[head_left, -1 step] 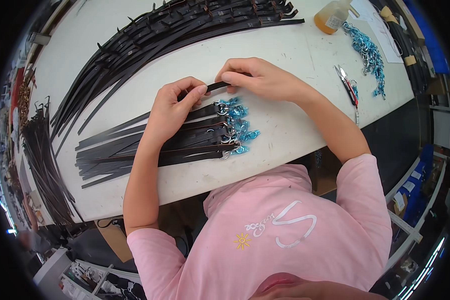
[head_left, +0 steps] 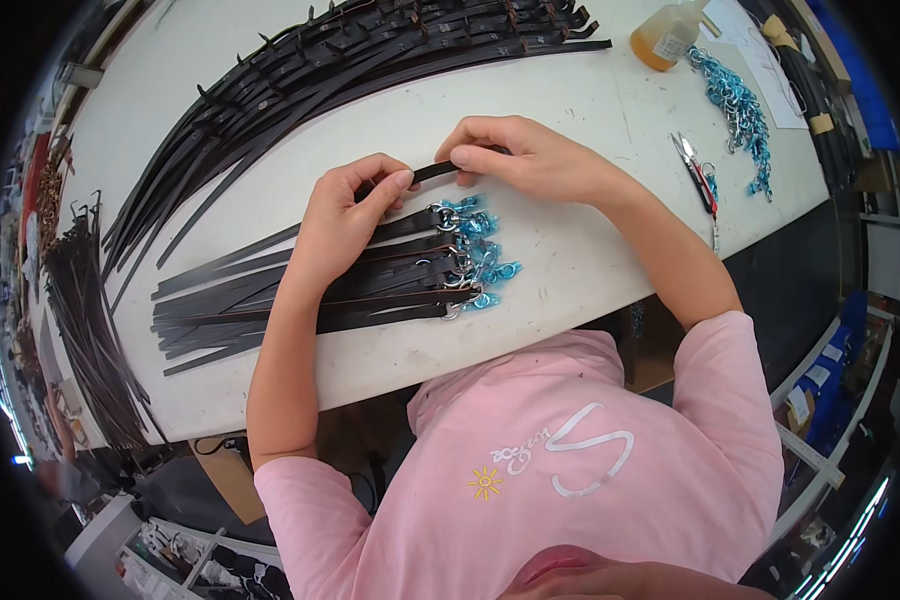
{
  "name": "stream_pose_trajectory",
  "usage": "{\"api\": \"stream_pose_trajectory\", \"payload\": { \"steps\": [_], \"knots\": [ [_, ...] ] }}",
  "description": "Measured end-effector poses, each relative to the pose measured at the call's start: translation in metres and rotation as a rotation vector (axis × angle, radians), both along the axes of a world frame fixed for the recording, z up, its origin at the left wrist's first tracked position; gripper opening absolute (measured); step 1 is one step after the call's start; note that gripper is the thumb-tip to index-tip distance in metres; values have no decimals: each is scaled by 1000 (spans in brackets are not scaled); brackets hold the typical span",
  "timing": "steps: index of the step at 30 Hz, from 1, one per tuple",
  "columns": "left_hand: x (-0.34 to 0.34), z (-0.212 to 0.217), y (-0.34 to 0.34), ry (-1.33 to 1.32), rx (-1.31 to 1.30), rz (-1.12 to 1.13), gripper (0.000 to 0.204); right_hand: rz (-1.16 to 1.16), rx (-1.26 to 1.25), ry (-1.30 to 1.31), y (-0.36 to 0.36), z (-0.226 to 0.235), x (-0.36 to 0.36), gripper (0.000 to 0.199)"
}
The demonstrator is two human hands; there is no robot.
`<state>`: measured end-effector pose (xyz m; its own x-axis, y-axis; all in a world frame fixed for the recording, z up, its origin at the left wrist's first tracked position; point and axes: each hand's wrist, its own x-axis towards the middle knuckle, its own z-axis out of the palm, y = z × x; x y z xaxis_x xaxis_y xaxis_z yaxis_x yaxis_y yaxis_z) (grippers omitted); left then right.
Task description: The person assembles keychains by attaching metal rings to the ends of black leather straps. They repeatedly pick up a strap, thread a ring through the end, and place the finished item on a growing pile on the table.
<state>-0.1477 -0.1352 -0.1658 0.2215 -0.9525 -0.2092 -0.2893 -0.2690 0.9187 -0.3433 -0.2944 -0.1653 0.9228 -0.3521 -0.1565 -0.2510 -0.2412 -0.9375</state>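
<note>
Between my two hands a short length of black leather strap [head_left: 434, 173] shows just above the table. My left hand [head_left: 348, 205] pinches it between thumb and fingers. At its right part my right hand [head_left: 525, 160] is closed on it, thumb against bent fingers. The strap's ends are hidden by my hands. Just below lies a row of black straps [head_left: 370, 262], fanned out to the left under my left forearm. Their right ends carry silver metal rings [head_left: 460, 262] with blue plastic wrapping [head_left: 485, 250].
A large pile of black straps [head_left: 310, 85] covers the far side, and a bundle of thin straps [head_left: 88, 330] hangs over the left edge. At right are a bottle of amber liquid [head_left: 660, 45], blue-wrapped metal hardware [head_left: 735, 100] and red-handled thread snips [head_left: 697, 175].
My right hand has shifted very slightly to the right along the strap, baring a little more of it. My left hand keeps its place.
</note>
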Motion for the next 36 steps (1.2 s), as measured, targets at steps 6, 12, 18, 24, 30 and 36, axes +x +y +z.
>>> {"api": "stream_pose_trajectory", "payload": {
  "steps": [6, 12, 18, 24, 30, 36],
  "knots": [
    [2, -1, 1, -1, 14, -2, 24, -25, -97, 15, -3, -3, -2, 22],
    [1, 0, 0, 18, 25, 4, 24, -38, -82, 9, -2, -6, -1, 22],
    [1, -3, 0, 6, 33, 13, 24, -24, -35, -3, -4, -8, -2, 22],
    [0, -3, 0, -1, 34, 26, 24, -18, -43, -4, -4, -9, -2, 22],
    [0, -3, 0, -5, -5, 19, 21, -12, -53, -20, -5, -11, -3, 22],
    [-5, -2, 1, -69, -69, 10, 20, -10, -55, 3, -2, -8, -1, 20]
  ]
}}
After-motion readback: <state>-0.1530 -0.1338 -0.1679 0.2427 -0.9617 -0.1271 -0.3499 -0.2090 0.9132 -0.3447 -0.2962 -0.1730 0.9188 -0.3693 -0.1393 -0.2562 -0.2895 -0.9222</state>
